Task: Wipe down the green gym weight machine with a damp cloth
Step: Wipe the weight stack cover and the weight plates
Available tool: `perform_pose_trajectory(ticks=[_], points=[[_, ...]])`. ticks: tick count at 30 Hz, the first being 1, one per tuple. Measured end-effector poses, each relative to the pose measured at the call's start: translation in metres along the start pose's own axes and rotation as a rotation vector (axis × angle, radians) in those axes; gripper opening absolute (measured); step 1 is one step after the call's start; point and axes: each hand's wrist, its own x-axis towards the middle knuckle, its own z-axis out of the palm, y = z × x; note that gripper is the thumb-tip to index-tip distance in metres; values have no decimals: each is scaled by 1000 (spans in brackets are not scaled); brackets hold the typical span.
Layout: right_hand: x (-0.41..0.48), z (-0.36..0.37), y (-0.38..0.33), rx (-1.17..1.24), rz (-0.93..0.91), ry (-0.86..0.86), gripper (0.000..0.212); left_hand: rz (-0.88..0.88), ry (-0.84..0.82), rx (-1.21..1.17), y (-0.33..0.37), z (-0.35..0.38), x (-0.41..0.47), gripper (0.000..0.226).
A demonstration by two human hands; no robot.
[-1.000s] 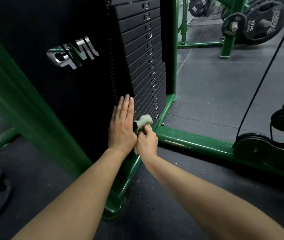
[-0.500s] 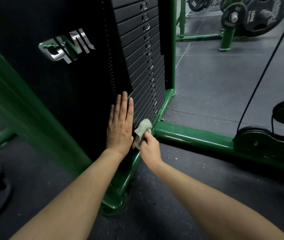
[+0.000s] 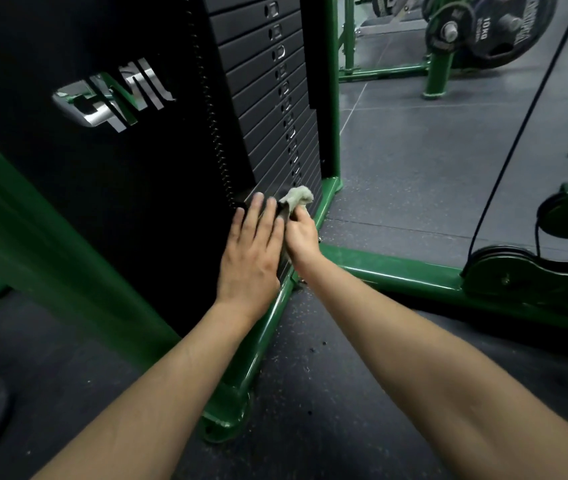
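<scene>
Since 0.5 s ago, right hand (image 3: pixel 302 233) pushed crumpled cloth (image 3: pixel 297 198), clamped in fingers, higher up weight stack (image 3: pixel 268 109); left hand (image 3: pixel 253 251) flat, fingers apart.

Open rubber floor (image 3: pixel 414 174) right of the weight stack (image 3: pixel 268 109). Green base rails (image 3: pixel 396 275) border that patch near and left; a black cable (image 3: pixel 518 133) slants across its right side.

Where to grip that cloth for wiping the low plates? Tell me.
Keep the grip at the lower bunched end of the cloth, coming from the right as the right hand does. The free wad sticks up toward the plates, so it can press against them while the left hand braces flat.
</scene>
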Motion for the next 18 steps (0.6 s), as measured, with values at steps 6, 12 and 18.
perform_pose_trajectory(ticks=[6, 12, 18], points=[[-68, 14, 50, -72, -136, 6, 32, -57, 0, 33, -8, -1, 35, 58], [-56, 19, 41, -124, -180, 94, 37, -60, -4, 76, -5, 8, 28, 62], [42, -8, -12, -278, -21, 126, 35, -16, -66, 116, -12, -4, 24, 82]])
